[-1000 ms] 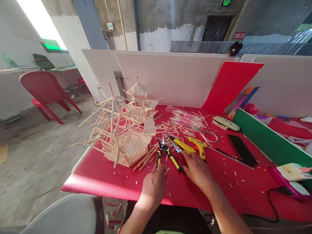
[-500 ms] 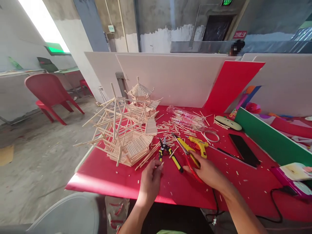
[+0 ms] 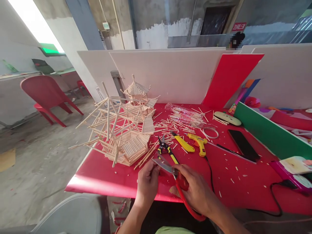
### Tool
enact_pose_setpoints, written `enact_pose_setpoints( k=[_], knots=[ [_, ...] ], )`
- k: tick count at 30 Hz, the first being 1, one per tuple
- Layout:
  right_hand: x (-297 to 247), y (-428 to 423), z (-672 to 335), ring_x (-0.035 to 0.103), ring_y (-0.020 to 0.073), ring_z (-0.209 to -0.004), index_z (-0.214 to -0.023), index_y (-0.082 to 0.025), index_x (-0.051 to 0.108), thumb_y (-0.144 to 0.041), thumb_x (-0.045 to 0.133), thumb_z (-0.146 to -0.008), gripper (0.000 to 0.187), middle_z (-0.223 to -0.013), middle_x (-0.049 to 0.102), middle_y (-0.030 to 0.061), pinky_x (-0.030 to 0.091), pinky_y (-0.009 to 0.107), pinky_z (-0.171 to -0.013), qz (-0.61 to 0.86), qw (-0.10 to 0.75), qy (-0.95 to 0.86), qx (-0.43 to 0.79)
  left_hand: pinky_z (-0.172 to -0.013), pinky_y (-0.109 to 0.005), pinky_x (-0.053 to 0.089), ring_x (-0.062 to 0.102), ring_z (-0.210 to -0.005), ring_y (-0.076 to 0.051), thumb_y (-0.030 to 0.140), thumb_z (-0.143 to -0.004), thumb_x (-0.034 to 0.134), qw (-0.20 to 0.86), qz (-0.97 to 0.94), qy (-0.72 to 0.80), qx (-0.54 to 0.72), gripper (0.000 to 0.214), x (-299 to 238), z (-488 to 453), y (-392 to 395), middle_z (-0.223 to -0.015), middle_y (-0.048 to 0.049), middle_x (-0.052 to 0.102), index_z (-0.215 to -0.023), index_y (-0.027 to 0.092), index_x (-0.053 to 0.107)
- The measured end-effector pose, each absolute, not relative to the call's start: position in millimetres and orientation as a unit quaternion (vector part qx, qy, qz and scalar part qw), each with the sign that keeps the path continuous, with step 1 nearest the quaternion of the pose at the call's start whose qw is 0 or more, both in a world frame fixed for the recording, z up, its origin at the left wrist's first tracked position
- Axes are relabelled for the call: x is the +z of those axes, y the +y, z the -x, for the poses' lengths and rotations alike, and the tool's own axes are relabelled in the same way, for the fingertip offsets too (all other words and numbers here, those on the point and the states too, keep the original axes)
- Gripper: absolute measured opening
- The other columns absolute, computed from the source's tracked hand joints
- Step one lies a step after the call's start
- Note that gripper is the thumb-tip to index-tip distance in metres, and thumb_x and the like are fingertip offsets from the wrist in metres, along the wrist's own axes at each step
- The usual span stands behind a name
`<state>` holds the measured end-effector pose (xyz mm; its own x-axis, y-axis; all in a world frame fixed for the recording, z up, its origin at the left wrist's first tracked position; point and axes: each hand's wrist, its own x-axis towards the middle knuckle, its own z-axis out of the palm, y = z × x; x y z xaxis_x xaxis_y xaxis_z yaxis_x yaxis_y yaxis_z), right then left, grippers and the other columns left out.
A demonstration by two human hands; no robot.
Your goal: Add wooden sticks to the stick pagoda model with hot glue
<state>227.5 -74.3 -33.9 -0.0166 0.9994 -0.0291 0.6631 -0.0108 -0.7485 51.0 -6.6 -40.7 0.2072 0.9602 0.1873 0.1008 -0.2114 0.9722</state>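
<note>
My right hand (image 3: 198, 190) is wrapped around the red handles of a pair of scissors (image 3: 182, 196), whose blades are parted and point left. The blade tips reach the fingertips of my left hand (image 3: 147, 180), which are pinched together on a small wooden stick, mostly hidden by fingers and blades. Just beyond my hands lie black-and-yellow pliers (image 3: 173, 158), a yellow utility knife (image 3: 184, 144) and a yellow glue gun (image 3: 200, 143). To the left stands an open frame model of wooden sticks (image 3: 129, 146), with a roofed stick pavilion (image 3: 135, 89) behind it.
Loose sticks (image 3: 168, 125) and a plastic-wrapped bundle (image 3: 187, 117) cover the red table's middle. A tape roll (image 3: 211, 132), a phone (image 3: 243, 145) and a green board (image 3: 260, 130) are at right. A grey bin (image 3: 70, 211) stands below the left edge.
My right hand has lifted the scissors from beside the utility knife and brought them left and nearer, blades parting at my left fingertips. The left hand stays pinched, nearly in place.
</note>
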Motion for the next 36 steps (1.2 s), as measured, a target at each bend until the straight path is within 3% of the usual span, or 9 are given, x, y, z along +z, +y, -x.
enact_pose_setpoints(
  k=[8, 12, 17, 21, 24, 28, 33, 36],
  knots=[
    [-31, -78, -224, 0.064, 0.0196, -0.085, -0.126, -0.026, 0.056, -0.035, 0.065, -0.084, 0.044, -0.1, 0.067, 0.0029, 0.05, 0.028, -0.075, 0.618, 0.305, -0.631, 0.356, -0.068, -0.028, 0.046, 0.06, -0.07, -0.021, 0.026, -0.09, 0.057, 0.44, -0.642, 0.427, 0.461, 0.021, -36, -49, -9, -0.075, -0.0051, 0.068, -0.084, 0.023, 0.077],
    [-34, -80, -224, 0.064, 0.0206, -0.088, -0.129, -0.025, 0.057, -0.036, 0.065, -0.084, 0.048, -0.103, 0.068, 0.0045, 0.05, 0.029, -0.077, 0.622, 0.311, -0.632, 0.342, -0.071, -0.029, 0.048, 0.063, -0.074, -0.022, 0.027, -0.089, 0.058, 0.438, -0.643, 0.431, 0.457, 0.021, -37, -50, -10, -0.079, -0.0058, 0.071, -0.082, 0.023, 0.077],
    [-47, -82, -223, 0.066, 0.0205, -0.077, -0.127, -0.02, 0.062, -0.04, 0.063, -0.086, 0.046, -0.088, 0.071, 0.0052, 0.052, 0.028, -0.073, 0.619, 0.319, -0.623, 0.356, -0.068, -0.027, 0.048, 0.063, -0.071, -0.02, 0.028, -0.089, 0.059, 0.427, -0.644, 0.445, 0.453, 0.017, -40, -51, -12, -0.074, -0.0041, 0.07, -0.082, 0.021, 0.074],
    [-50, -84, -227, 0.069, 0.0241, -0.092, -0.125, -0.019, 0.062, -0.044, 0.063, -0.085, 0.048, -0.103, 0.073, 0.0092, 0.054, 0.03, -0.08, 0.645, 0.351, -0.591, 0.335, -0.049, -0.023, 0.041, 0.053, -0.049, -0.011, 0.038, -0.085, 0.067, 0.578, -0.51, 0.451, 0.449, 0.018, -39, -54, -14, -0.073, -0.0024, 0.069, -0.085, 0.02, 0.064],
    [-49, -87, -230, 0.067, 0.026, -0.104, -0.13, -0.02, 0.057, -0.045, 0.064, -0.084, 0.053, -0.116, 0.07, 0.0104, 0.053, 0.033, -0.088, 0.656, 0.366, -0.584, 0.308, -0.04, -0.016, 0.03, 0.046, -0.045, -0.005, 0.038, -0.078, 0.077, 0.696, -0.353, 0.414, 0.469, 0.028, -37, -56, -13, -0.073, 0.001, 0.066, -0.085, 0.019, 0.058],
    [-50, -92, -227, 0.067, 0.0261, -0.104, -0.134, -0.02, 0.053, -0.044, 0.064, -0.083, 0.057, -0.118, 0.069, 0.0111, 0.054, 0.035, -0.088, 0.669, 0.358, -0.593, 0.269, -0.034, -0.011, 0.02, 0.036, -0.043, -0.002, 0.032, -0.068, 0.086, 0.76, -0.213, 0.376, 0.486, 0.035, -35, -56, -10, -0.059, 0.0075, 0.052, -0.081, 0.018, 0.058],
    [-48, -88, -224, 0.067, 0.0248, -0.099, -0.133, -0.023, 0.052, -0.041, 0.06, -0.085, 0.052, -0.116, 0.069, 0.0094, 0.055, 0.035, -0.083, 0.69, 0.318, -0.605, 0.238, -0.032, -0.01, 0.02, 0.036, -0.043, -0.001, 0.024, -0.064, 0.089, 0.816, -0.109, 0.334, 0.458, 0.035, -32, -55, -11, -0.064, 0.0047, 0.057, -0.073, 0.014, 0.057],
    [-45, -80, -228, 0.067, 0.0247, -0.1, -0.132, -0.024, 0.052, -0.039, 0.057, -0.087, 0.048, -0.116, 0.068, 0.0088, 0.054, 0.037, -0.084, 0.706, 0.293, -0.603, 0.229, -0.032, -0.009, 0.022, 0.037, -0.043, 0.0, 0.017, -0.069, 0.085, 0.833, -0.076, 0.312, 0.451, 0.027, -33, -52, -11, -0.064, 0.0035, 0.057, -0.072, 0.012, 0.058]
  ],
)
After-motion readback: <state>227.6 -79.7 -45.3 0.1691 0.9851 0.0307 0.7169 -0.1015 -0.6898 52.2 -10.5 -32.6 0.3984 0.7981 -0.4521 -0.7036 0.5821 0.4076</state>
